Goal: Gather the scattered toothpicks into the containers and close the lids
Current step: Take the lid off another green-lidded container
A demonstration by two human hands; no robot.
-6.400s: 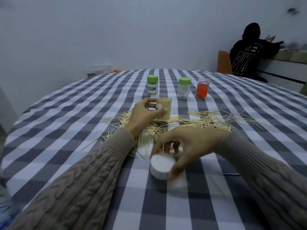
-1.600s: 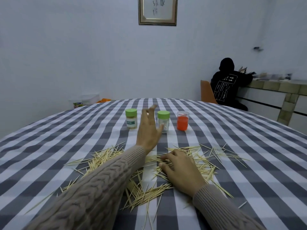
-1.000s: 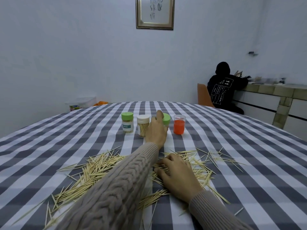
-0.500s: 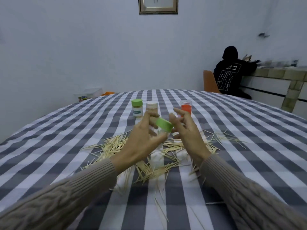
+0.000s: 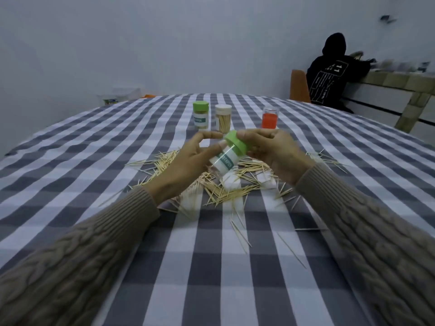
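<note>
Right fingers: the right hand [image 5: 274,154] is curling its fingers and thumb round the green lid [image 5: 236,145] of a small clear jar [image 5: 223,161].
Left fingers: the left hand [image 5: 188,161] is gripping the jar's labelled body from the left, with the index finger stretching out above it.
Jar: it is being held tilted in the air over the table, lid end pointing up and away; whether the lid is still fully seated is hard to say, as the fingers are covering its far side.
Toothpicks: the scattered toothpicks [image 5: 226,184] are lying in a loose heap right under both hands, with strays trailing toward the near edge and off to the right.
Other containers: a green-lidded jar [image 5: 200,114], a white-lidded jar of toothpicks [image 5: 223,118] just beside it and an orange cup [image 5: 270,118] further right are standing in a row beyond the hands, apart from the heap.
Open room: bare cloth is lying between the heap and that row, and wide on the left.
Surface: the grey and white checked tablecloth [image 5: 70,161] is covering a round table.
Room: a person in a dark hooded top [image 5: 329,74] is sitting at a counter in the far right corner, before a pale wall.
Change: half a second ago the right hand's fingers were open just beside the lid; now they are closing on it, and the jar is showing its label.
</note>
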